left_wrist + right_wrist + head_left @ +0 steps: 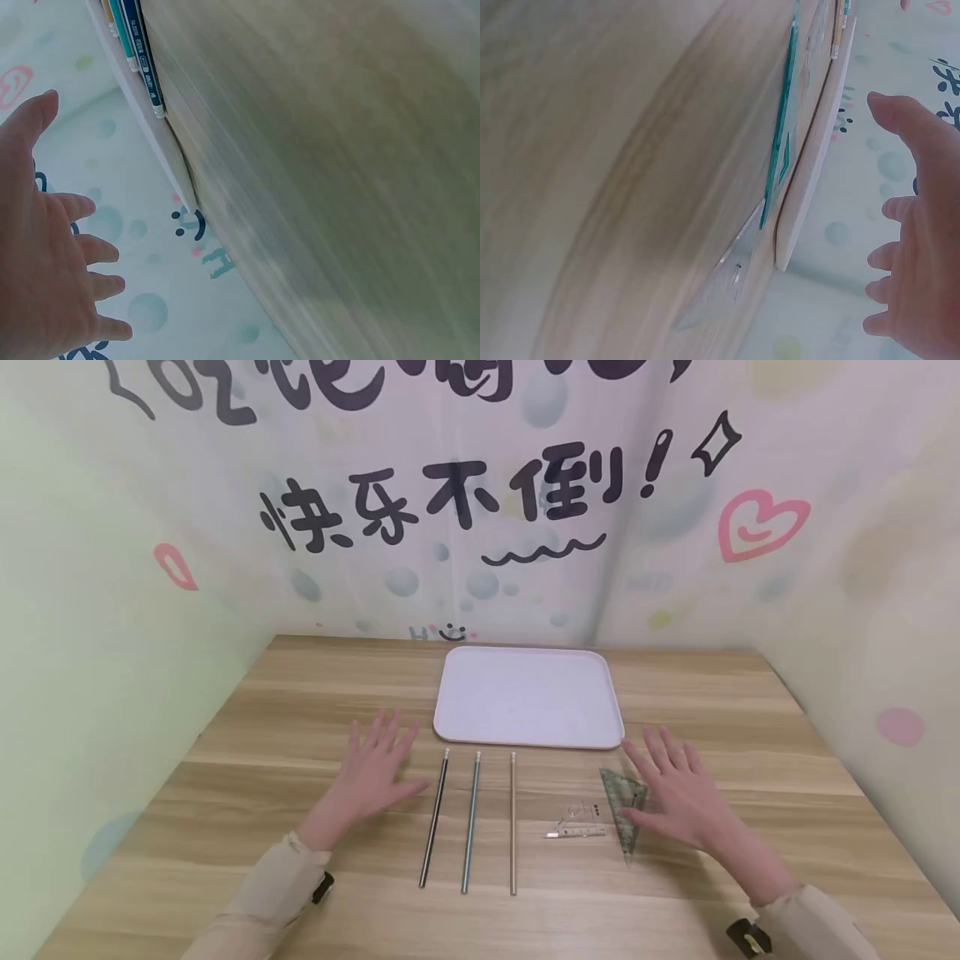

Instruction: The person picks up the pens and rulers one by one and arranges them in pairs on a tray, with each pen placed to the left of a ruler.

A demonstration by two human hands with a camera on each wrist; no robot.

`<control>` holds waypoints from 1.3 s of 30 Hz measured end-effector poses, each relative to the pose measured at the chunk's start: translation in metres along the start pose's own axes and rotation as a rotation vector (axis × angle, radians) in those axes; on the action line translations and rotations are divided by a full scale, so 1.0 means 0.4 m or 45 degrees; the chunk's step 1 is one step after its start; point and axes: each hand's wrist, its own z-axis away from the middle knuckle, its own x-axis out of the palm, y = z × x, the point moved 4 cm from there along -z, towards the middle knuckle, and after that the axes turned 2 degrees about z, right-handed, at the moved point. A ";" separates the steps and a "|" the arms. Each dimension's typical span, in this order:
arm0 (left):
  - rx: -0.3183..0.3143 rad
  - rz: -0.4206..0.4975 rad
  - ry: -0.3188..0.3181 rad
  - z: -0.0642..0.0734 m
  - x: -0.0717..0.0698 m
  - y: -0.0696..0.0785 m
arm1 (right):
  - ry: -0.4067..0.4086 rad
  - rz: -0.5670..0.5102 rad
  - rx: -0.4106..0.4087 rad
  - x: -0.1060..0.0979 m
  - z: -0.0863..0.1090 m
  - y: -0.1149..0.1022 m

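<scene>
My left hand (372, 781) is spread, fingers straight, left of a dark pencil (433, 818); it holds nothing. To that pencil's right lie a teal pencil (471, 822) and a tan pencil (513, 822), all with white ends toward the tray. My right hand (686, 797) is also spread and holds nothing, its thumb over a green set square (624, 810). Whether it touches the set square I cannot tell. A clear measuring piece with a ruler scale (576, 832) lies left of the set square. In the right wrist view a clear triangle (724, 277) lies beside the green one.
A white rectangular tray (528, 697) lies behind the pencils, toward the back of the wood-grain table (315, 685). A printed cloth (450, 585) with dark writing hangs along the table's back edge. Pale walls flank the table.
</scene>
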 end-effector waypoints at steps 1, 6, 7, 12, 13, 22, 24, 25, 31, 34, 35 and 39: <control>-0.002 0.000 -0.009 -0.003 0.002 -0.001 | -0.003 0.004 -0.004 0.000 -0.001 -0.004; 0.001 0.018 -0.034 -0.022 0.010 -0.003 | -0.013 -0.003 -0.013 0.001 -0.005 -0.017; 0.001 0.034 -0.039 -0.026 0.011 -0.003 | -0.016 -0.005 -0.014 0.001 -0.005 -0.019; 0.005 0.073 -0.054 -0.051 0.015 -0.008 | -0.009 -0.014 -0.026 0.003 -0.006 -0.030; 0.002 0.078 -0.059 -0.056 0.016 -0.009 | -0.011 -0.015 -0.027 0.005 -0.007 -0.032; -0.006 0.125 -0.117 -0.102 0.020 -0.002 | 0.004 0.029 -0.042 0.006 -0.011 -0.046; -0.005 0.120 -0.136 -0.111 0.022 0.000 | -0.008 0.025 -0.041 0.007 -0.011 -0.047; -0.010 0.129 -0.151 -0.117 0.025 0.000 | -0.011 0.023 -0.041 0.006 -0.010 -0.047; -0.037 0.132 -0.232 -0.155 0.050 -0.011 | 0.019 0.035 -0.055 0.001 -0.006 -0.043; -0.055 0.125 -0.251 -0.168 0.053 -0.016 | 0.009 0.031 -0.049 -0.001 -0.004 -0.040; -0.059 0.128 -0.254 -0.171 0.053 -0.016 | -0.002 0.028 -0.044 -0.001 -0.003 -0.040; -0.079 0.161 -0.280 -0.180 0.053 -0.017 | -0.041 0.024 -0.031 0.001 0.003 -0.041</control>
